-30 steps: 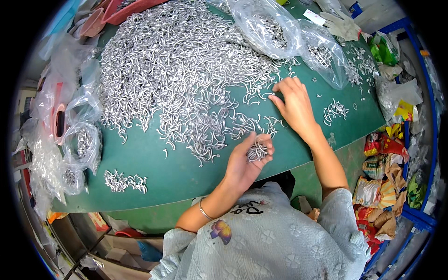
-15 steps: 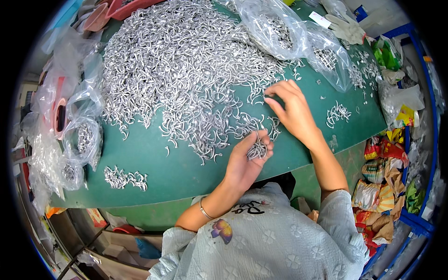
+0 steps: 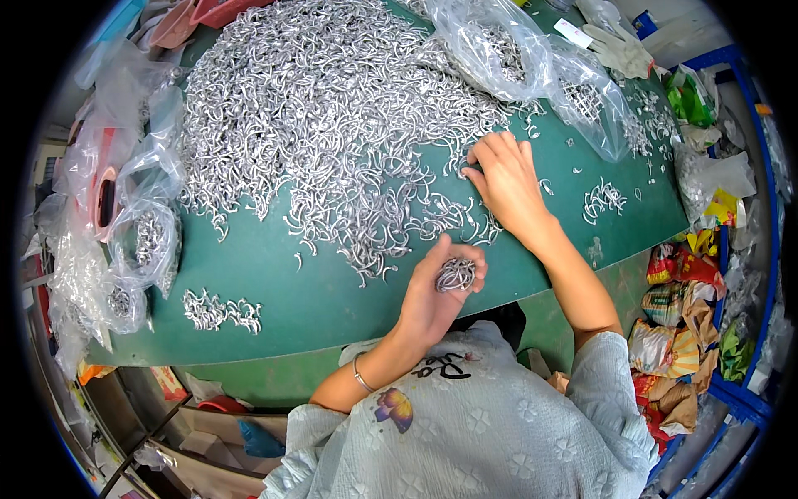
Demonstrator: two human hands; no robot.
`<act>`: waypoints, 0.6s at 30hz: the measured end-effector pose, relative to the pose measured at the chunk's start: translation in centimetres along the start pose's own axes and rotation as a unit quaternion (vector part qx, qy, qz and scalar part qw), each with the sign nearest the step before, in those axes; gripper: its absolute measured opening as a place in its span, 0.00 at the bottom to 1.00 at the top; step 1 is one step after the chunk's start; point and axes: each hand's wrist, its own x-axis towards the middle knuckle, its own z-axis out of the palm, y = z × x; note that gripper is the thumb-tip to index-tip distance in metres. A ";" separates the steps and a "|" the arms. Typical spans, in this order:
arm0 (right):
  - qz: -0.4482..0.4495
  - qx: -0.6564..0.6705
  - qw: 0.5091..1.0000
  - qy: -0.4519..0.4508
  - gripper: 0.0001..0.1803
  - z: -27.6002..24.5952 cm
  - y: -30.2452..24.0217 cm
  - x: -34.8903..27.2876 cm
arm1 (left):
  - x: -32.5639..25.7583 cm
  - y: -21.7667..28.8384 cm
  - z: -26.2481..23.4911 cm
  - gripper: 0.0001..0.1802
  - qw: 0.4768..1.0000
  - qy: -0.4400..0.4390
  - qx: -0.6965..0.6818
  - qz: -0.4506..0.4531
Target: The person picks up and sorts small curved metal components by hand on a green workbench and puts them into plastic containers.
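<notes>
Nearest us, the left hand (image 3: 432, 295) sat at the worktop's (image 3: 274, 283) front edge, fingers curled around a small bunch of curved metal hooks (image 3: 455, 274). Just beyond, the right hand (image 3: 505, 185) lay palm down, fingers spread and gripping nothing, tips touching the edge of the big hook pile (image 3: 332, 116). A small separate cluster of hooks (image 3: 220, 310) lay well to the left. Farther off, we noted clear plastic bags (image 3: 499, 50) holding more hooks.

Clear plastic bags (image 3: 499, 50) lie at the table's far edge, colourful crumpled snack packets (image 3: 673, 333) piled at right.
</notes>
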 end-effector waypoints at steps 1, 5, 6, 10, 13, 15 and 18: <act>-0.003 0.005 1.000 0.003 0.07 0.0 0.0 0.0 | 0.0 -0.1 -0.5 0.18 0.999 -0.031 -0.024 0.003; -0.022 0.023 0.999 0.000 0.06 0.1 0.4 0.3 | -0.2 -0.1 -0.5 0.15 0.999 -0.002 -0.036 -0.037; -0.028 0.026 0.999 -0.004 0.06 0.1 0.7 0.2 | -0.2 -0.1 -0.1 0.13 0.999 0.002 -0.011 -0.040; -0.045 -0.005 0.997 -0.058 0.05 -1.3 0.7 -0.1 | -0.5 -0.1 0.8 0.17 0.997 0.059 0.038 -0.023; 0.006 0.091 0.995 -0.041 0.03 -2.9 0.5 -1.3 | -0.5 0.1 1.0 0.21 0.996 0.075 0.036 -0.017; 0.038 0.168 0.984 -0.053 0.03 -3.7 0.1 -2.1 | -0.5 0.2 1.4 0.19 0.996 0.074 0.044 -0.011; 0.011 0.268 0.956 -0.117 0.04 -6.0 -2.1 -3.7 | -0.5 0.4 1.7 0.17 0.994 0.104 -0.028 -0.014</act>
